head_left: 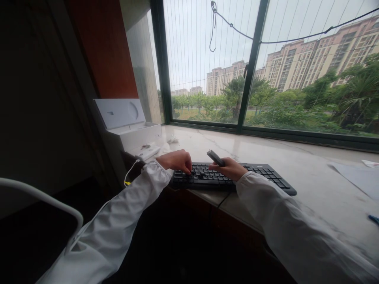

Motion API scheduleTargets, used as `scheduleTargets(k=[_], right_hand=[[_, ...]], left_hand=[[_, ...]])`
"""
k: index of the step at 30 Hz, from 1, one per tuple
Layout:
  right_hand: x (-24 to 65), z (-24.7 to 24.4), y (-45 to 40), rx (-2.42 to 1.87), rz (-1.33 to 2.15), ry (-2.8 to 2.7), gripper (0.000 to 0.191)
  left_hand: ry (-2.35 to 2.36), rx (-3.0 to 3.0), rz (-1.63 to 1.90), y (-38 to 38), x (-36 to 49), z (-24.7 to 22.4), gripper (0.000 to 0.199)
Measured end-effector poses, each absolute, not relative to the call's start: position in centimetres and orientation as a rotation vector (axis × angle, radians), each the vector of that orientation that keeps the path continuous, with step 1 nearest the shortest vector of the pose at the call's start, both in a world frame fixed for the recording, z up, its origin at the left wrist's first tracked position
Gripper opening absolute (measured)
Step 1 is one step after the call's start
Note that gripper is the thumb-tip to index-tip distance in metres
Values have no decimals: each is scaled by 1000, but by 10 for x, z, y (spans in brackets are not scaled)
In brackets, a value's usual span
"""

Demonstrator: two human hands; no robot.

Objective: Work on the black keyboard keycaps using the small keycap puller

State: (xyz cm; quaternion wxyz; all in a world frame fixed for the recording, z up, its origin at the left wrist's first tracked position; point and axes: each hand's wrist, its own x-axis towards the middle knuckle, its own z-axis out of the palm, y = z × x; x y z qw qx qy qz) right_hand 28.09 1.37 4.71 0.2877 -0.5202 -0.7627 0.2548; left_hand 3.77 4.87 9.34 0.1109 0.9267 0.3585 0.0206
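- Pale stone windowsill carries your black keyboard at its near edge.
- Your left hand rests curled on the keyboard's left keys, holding nothing.
- Your right hand pinches a small dark tool, angled up-left above the keys.
- Beyond, a white box stands open.

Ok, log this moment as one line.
left hand: fingers on keyboard | right hand: holding small dark tool over keys | keyboard: on stone sill

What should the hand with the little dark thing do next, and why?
Probably lower the small dark tool in the right hand toward the keyboard keys: it is held just above them, while the left hand rests on the left keys.
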Motion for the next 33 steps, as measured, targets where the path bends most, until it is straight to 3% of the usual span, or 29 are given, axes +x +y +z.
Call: scheduleTargets(k=[17,26,33], right_hand=[[282,45,15,-1358,710,-2056,43],[281,47,12,-1386,698,-2056,50],[280,48,10,-1408,711,-2043,51]], left_hand=[[1180,2750,170,44,43,77,17],[1242,2713,51,50,53,83,17],[1318,2712,196,41,49,72,17]])
